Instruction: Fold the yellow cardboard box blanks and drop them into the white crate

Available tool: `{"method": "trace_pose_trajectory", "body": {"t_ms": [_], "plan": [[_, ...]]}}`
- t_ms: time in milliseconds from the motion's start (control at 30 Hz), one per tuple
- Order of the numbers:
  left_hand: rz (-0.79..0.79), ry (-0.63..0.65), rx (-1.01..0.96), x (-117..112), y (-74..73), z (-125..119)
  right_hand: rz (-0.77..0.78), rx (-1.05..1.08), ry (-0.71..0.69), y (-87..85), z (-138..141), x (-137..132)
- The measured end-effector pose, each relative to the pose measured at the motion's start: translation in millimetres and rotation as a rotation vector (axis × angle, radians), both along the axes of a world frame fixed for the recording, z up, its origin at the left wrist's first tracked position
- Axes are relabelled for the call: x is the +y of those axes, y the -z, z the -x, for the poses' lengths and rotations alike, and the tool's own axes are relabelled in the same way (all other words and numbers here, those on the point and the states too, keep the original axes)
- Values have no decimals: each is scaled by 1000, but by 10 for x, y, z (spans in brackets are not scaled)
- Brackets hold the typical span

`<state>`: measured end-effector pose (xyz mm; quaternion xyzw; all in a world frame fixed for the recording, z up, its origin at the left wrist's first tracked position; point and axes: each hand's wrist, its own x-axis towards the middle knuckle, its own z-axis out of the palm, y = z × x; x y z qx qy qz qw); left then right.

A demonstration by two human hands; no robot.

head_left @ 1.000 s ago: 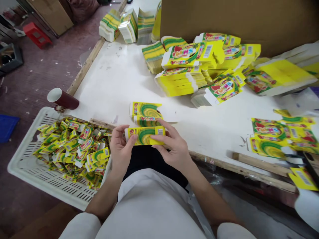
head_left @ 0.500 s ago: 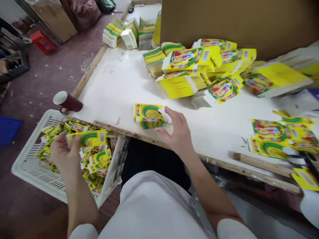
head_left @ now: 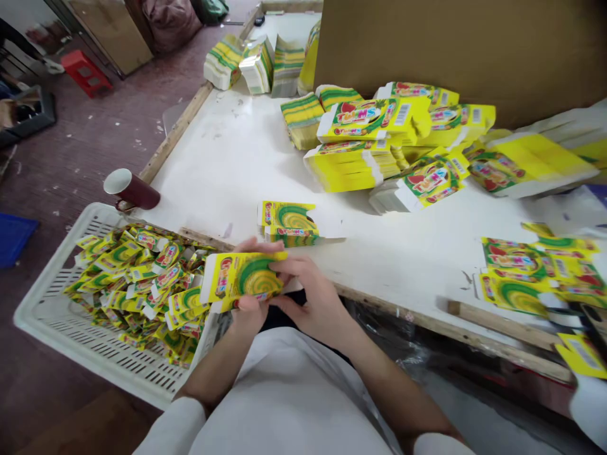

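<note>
Between my two hands is a yellow and green printed carton [head_left: 244, 278], held over the table's front edge. My left hand [head_left: 250, 313] grips it from below, thumb on the near side and fingers behind. My right hand [head_left: 313, 300] has its fingers and thumb closed on the carton's right end. Just beyond, a small stack of flat cartons [head_left: 289, 221] lies on the white table [head_left: 222, 158]. To the left, a white plastic basket [head_left: 47, 309] holds many small filled-out cartons [head_left: 137, 278].
A maroon mug [head_left: 137, 193] stands at the table's left edge. Bundles of flat cartons [head_left: 351, 167] lie farther back, before a large cardboard box [head_left: 427, 50]. Loose cartons [head_left: 516, 272] and a wooden strip [head_left: 497, 322] are at right. A red stool [head_left: 85, 72] is on the floor.
My left hand has come from over the basket to the middle, and the carton it held is out of it. My right hand has drawn back from the stack with another carton, now in both hands.
</note>
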<state>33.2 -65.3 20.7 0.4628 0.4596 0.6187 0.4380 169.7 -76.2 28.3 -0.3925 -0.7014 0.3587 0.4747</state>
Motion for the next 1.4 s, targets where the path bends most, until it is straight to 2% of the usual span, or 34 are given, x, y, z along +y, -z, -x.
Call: {"method": "trace_pose_trajectory", "body": {"t_ms": [100, 167, 233, 333, 433, 533, 600, 733, 833, 900, 967, 1033, 1100, 1200, 1267, 1333, 1400], "plan": [[-84, 51, -296, 39, -177, -121, 144, 273, -130, 57, 114, -136], [-102, 21, -379, 100, -236, -111, 184, 325, -182, 111, 173, -169], [-89, -19, -352, 143, -237, -85, 161, 271, -176, 160, 207, -156], [-45, -21, -297, 115, -172, -72, 89, 183, -49, 194, 168, -79], [23, -19, -242, 16, -83, -65, 52, 176, 81, 162, 22, -12], [-33, -42, -94, -37, -24, 66, -10, 149, 132, 105, -165, -4], [-46, 81, 35, -17, -43, 246, -75, 72, 151, 87, -295, -13], [103, 479, 270, 54, -200, 564, -257, -236, 208, 122, -503, -10], [85, 586, 544, 47, -241, 517, -360, -345, 97, 170, -506, -29], [49, 576, 681, 18, -183, 382, -358, -301, 100, 206, -441, -71], [27, 532, 721, -18, -90, 249, -253, -164, 254, 257, -357, -119], [-38, 469, 734, -52, 2, 162, -51, 32, 342, 325, -271, -147], [-147, 412, 753, -75, 74, 119, 187, 240, 231, 391, -194, -137], [-304, 356, 785, -84, 140, 88, 548, 510, -105, 436, -130, -56], [-351, 352, 798, -77, 151, 73, 711, 610, -292, 429, -135, 10], [-302, 389, 807, -64, 137, 68, 736, 631, -364, 425, -168, 51], [-187, 450, 816, -44, 115, 77, 630, 614, -342, 439, -209, 44]]}}
